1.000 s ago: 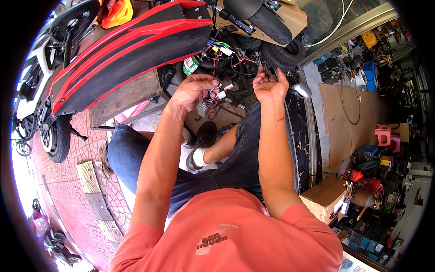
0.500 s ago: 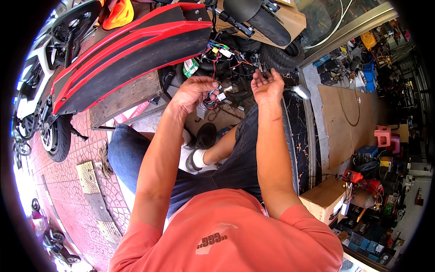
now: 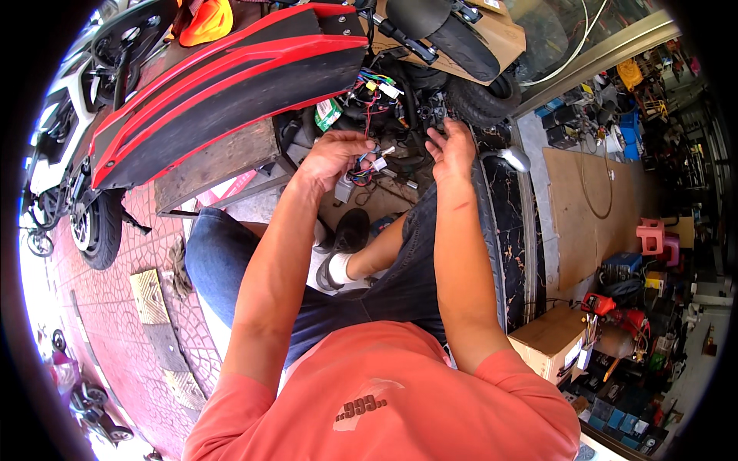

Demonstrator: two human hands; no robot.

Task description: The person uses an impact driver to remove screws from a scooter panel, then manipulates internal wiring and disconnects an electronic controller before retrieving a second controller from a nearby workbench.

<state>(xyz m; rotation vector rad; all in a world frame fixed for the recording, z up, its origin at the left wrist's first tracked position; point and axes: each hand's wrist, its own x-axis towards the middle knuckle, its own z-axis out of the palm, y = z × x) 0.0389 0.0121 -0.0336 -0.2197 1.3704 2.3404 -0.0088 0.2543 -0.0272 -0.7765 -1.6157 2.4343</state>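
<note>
Thin wires with white plug connectors [image 3: 378, 164] stick out from the pinched fingers of my left hand [image 3: 337, 158], which is closed on them. My right hand [image 3: 452, 154] is held off to the right, fingers loosely curled and apart, with nothing visible in it. Beyond both hands lies a tangle of coloured wires [image 3: 377, 83] with more connectors. On the left, above a worn bench [image 3: 219, 157], rests a long black deck panel [image 3: 231, 107] with red edging. A green packet [image 3: 327, 114] sits by the panel's near edge.
A loose tyre [image 3: 484, 100] and a wheel under a dark fender [image 3: 461, 46] are at the far side, near cardboard. A round mirror [image 3: 513, 159] juts out by my right wrist. Parked two-wheelers [image 3: 92, 230] stand left; a cardboard box [image 3: 550, 338] and shop clutter are right.
My right hand has shifted slightly left and its fingers have curled in more. The left hand keeps its pinch on the wires. The whole view has moved a little.
</note>
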